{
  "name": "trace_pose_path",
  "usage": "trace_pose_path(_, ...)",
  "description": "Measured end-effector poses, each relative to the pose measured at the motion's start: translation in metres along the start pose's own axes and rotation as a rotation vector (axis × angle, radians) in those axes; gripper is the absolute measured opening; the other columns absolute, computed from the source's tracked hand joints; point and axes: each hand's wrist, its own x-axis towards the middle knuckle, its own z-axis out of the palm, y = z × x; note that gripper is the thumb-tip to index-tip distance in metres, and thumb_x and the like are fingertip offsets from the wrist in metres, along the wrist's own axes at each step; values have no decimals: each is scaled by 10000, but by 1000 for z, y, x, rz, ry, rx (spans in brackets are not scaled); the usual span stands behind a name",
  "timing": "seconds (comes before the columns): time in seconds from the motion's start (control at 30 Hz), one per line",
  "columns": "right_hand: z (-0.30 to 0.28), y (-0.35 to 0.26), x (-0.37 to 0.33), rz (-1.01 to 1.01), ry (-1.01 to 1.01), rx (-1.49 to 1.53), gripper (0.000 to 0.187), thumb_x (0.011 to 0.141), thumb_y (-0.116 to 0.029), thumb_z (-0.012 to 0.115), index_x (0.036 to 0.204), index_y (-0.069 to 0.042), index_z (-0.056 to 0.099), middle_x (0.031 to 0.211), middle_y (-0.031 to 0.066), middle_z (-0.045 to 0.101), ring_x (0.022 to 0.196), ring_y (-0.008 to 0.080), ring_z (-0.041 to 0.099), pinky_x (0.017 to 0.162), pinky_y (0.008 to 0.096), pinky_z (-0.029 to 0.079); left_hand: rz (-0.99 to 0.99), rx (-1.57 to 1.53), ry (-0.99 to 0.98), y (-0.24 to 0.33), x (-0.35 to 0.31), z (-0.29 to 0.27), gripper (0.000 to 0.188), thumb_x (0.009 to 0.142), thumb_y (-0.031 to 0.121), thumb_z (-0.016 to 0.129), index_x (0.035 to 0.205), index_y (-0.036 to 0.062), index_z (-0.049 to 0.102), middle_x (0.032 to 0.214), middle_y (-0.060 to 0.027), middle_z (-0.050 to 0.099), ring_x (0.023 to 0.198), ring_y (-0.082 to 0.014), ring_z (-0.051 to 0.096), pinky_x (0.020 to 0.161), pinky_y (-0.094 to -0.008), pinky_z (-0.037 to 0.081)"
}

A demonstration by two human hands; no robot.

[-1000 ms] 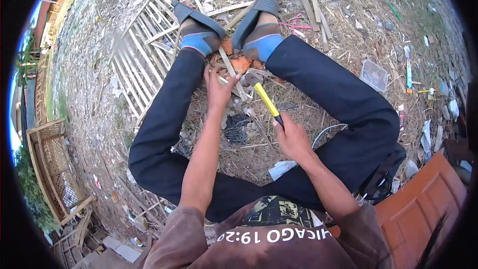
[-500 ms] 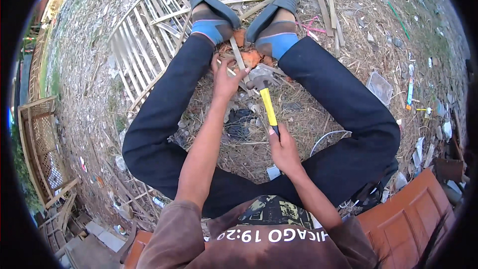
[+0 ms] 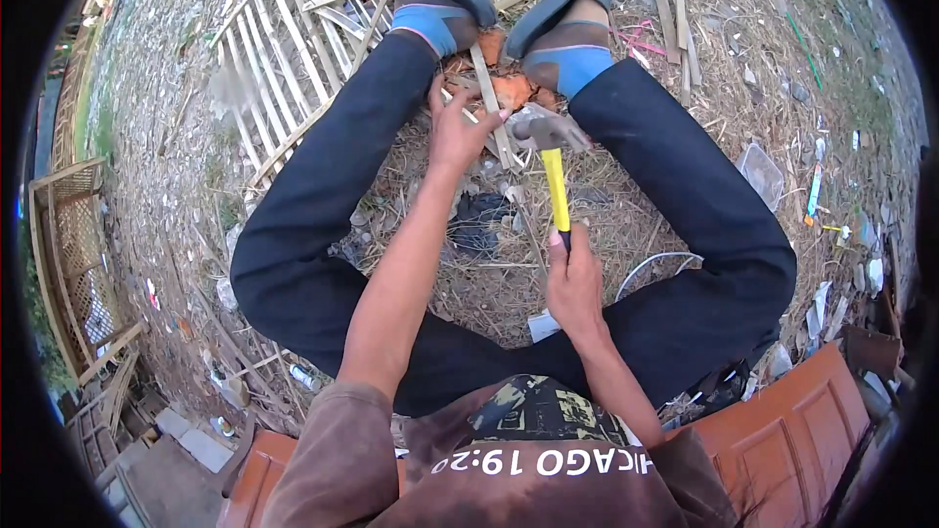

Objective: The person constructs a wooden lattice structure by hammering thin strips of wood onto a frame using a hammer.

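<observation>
My right hand [image 3: 575,284] is closed around the black lower grip of a claw hammer [image 3: 556,181] with a yellow handle. Its grey metal head is up in front of me, just right of my left fingers and apart from them. My left hand [image 3: 457,137] pinches a thin wooden strip [image 3: 469,116]; part of the strip is hidden by the fingers. Beside these fingers a longer wooden slat [image 3: 488,88] runs from between my feet toward me. Broken orange brick pieces [image 3: 511,91] lie under and beside the slat.
My outstretched legs frame the work, with sandals [image 3: 562,8] beyond it. A slatted wooden panel [image 3: 284,59] lies far left. Loose boards [image 3: 667,5], a clear plastic container [image 3: 761,176] and straw litter surround me. An orange-brown panelled board [image 3: 782,430] is at lower right.
The hammer has risen slightly and shifted right, away from my left fingers. My left hand keeps its grip by the slat. The whole view has shifted a little.
</observation>
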Motion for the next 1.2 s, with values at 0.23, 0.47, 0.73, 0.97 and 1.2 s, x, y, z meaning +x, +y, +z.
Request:
trace_pose_path(0.23, -15, -22, -4, -67, 127, 121, 187, 1033, -210, 470, 1068, -26, 478, 639, 218, 573, 569, 450, 587, 512, 519, 400, -37, -37, -14, 7, 0, -7, 572, 696, 340, 867, 1156, 59, 674, 1552, -253, 204, 1422, -395, 321, 1152, -442, 305)
trace_pose_path(0.47, -11, -17, -3, 23, 3, 100, 196, 1032, -214, 477, 1079, -24, 483, 666, 219, 599, 616, 458, 609, 530, 520, 415, -18, -49, -12, 5, 0, -2, 579, 687, 330, 877, 1150, 45, 676, 1552, -259, 214, 1435, -393, 301, 1144, -446, 325)
trace_pose_path(0.73, 11, 1, -7, 16, 34, 56, 206, 1024, -214, 494, 1117, -30, 488, 675, 227, 604, 625, 464, 611, 533, 524, 417, -36, -32, -41, 5, 5, -3, 577, 677, 325, 872, 1152, 58, 681, 1558, -272, 202, 1432, -397, 307, 1154, -435, 308)
trace_pose_path(0.97, 12, 0, -3, 54, -60, -111, 185, 1020, -192, 489, 1113, -33, 486, 672, 234, 603, 627, 470, 610, 533, 541, 414, -27, -21, -69, 1, 10, -1, 567, 682, 335, 877, 1144, 69, 683, 1555, -278, 205, 1447, -399, 277, 1161, -430, 296)
trace_pose_path(1.2, -13, -24, -4, -50, 157, 80, 209, 1014, -163, 511, 1160, -13, 504, 658, 198, 577, 561, 399, 602, 503, 472, 417, -57, -20, -95, 2, 11, -2, 607, 674, 353, 878, 1176, 74, 679, 1571, -285, 181, 1458, -392, 260, 1158, -435, 302)
